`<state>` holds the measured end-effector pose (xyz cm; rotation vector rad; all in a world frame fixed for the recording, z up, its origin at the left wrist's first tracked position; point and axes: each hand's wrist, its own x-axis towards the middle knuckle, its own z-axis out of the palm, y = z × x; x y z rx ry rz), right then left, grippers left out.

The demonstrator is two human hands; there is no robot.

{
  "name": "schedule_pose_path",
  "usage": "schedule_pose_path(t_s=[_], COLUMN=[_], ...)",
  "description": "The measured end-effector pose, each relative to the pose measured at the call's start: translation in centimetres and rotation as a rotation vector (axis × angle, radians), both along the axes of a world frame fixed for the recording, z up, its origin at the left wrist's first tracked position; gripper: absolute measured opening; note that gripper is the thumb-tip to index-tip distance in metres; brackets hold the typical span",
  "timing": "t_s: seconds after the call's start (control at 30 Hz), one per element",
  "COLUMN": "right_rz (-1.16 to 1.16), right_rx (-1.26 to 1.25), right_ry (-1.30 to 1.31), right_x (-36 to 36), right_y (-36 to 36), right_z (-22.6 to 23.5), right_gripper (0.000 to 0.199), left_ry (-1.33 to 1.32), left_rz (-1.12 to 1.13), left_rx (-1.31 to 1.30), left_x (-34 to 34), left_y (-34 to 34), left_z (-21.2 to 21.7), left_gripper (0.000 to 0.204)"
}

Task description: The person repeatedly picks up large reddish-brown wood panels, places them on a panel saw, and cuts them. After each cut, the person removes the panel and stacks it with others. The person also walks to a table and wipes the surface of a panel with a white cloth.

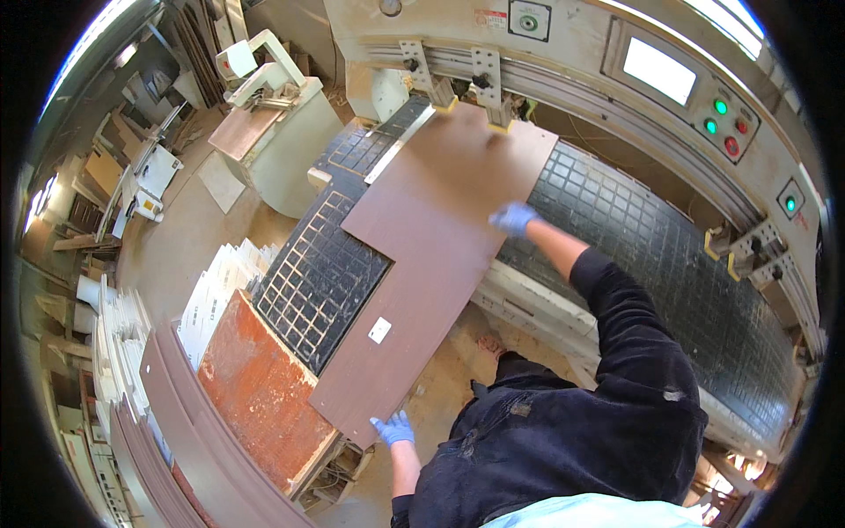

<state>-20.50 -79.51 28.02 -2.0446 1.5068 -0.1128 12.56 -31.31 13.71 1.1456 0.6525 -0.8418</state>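
A long brown board [400,299] lies across the black gridded bed [321,268] of a large machine. Its outline has a step on the left side; whether it is one piece or two, I cannot tell. My left hand [393,429], in a blue glove, is at the board's near corner with its fingers apart, touching the edge. Further up, my right hand [512,218], also gloved in blue, is over the board's right edge and smeared by motion, so its fingers are unclear. A small white label [379,330] sits on the board.
A worn reddish-brown table [251,387] adjoins the bed on the left, beside stacked brown boards [198,414]. The machine's beam carries clamps [493,88] and a control panel with lit buttons [722,128]. A second machine [273,141] stands at the back left.
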Motion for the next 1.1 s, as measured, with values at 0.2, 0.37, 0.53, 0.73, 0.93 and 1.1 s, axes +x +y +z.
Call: schedule_pose_path(t_s=[0.2,0.37,0.53,0.73,0.93,1.1], right_rz=[-0.238,-0.253,-0.242,0.056,0.032,0.095], right_rx=[-0.938,-0.882,-0.858,-0.950,-0.086,-0.267], right_ry=[0.301,0.507,0.439,0.299,0.227,0.528], right_x=[-6.0,-7.6,-5.7,-7.7,-7.3,-7.9], right_y=[-13.8,-22.1,-24.3,-15.0,2.2,13.2], right_z=[20.5,26.5,24.6,11.4,-8.1,-10.2], right_gripper=[0.030,0.028,0.033,0.039,0.063,0.072], left_ry=[-0.075,-0.140,-0.189,-0.111,-0.012,0.000], left_rz=[0.098,0.094,0.170,0.223,-0.053,-0.167], left_rx=[0.004,-0.095,-0.058,0.000,0.292,0.368], left_x=[-1.1,-3.2,-7.0,-12.0,-17.7,-21.9], left_y=[-2.7,-4.4,-4.4,-1.2,7.7,13.2], left_z=[-1.1,-2.7,-1.3,-4.9,-10.6,-11.5], left_gripper=[0.073,0.074,0.080,0.057,0.040,0.038])
